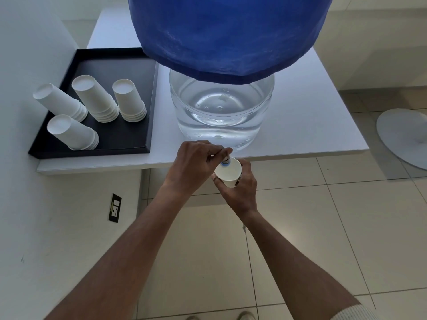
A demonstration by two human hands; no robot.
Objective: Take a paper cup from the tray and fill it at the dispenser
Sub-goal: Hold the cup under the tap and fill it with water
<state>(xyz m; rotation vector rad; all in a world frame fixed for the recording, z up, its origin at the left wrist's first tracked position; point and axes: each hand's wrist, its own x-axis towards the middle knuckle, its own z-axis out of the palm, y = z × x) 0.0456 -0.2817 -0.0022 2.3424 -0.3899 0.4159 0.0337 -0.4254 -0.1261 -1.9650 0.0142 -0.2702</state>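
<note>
My right hand [240, 190] holds a white paper cup [228, 173] just past the table's front edge, tilted under the small blue-tipped tap [226, 162] of the dispenser. My left hand [194, 162] pinches the tap's lever above the cup. The dispenser is a clear water jug [221, 112] with a blue cloth cover [226, 31] over its top, standing on the white table [312, 112]. To the left lies a black tray [138, 93] with several upside-down stacks of white paper cups [101, 98]. Whether water is flowing cannot be seen.
A white wall runs along the left, with a dark wall socket [115, 207] low on it. Beige floor tiles [323, 227] lie under my arms. A round white base [404, 137] sits on the floor to the right of the table.
</note>
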